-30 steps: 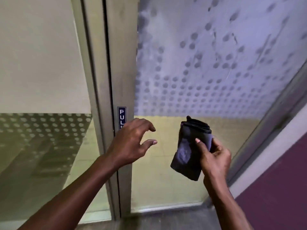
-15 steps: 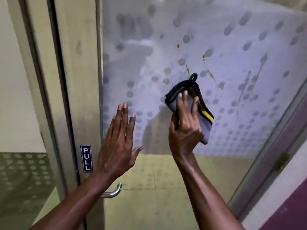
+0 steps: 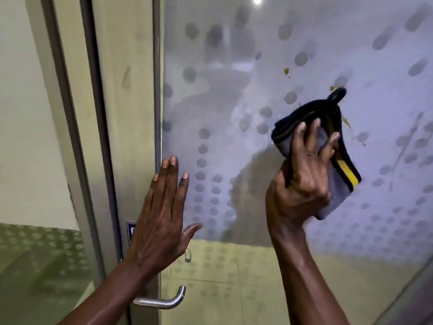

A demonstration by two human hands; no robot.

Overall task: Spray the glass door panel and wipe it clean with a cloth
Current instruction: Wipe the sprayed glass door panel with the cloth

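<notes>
Item one: my left hand point(image 3: 161, 221), raised flat with fingers straight and together, thumb out, grip released, palm toward the metal door frame point(image 3: 131, 113) at its edge with the glass. Item two: my right hand point(image 3: 302, 184), raised higher, wrist bent, grip clenched on a folded grey cloth with black and yellow trim point(image 3: 337, 165), fingers spread across it, holding it at the frosted, dot-patterned glass door panel point(image 3: 234, 137). Panel shows yellowish spots point(image 3: 286, 71) above the cloth. Item three: silver lever handle point(image 3: 164, 301), below my left forearm.
</notes>
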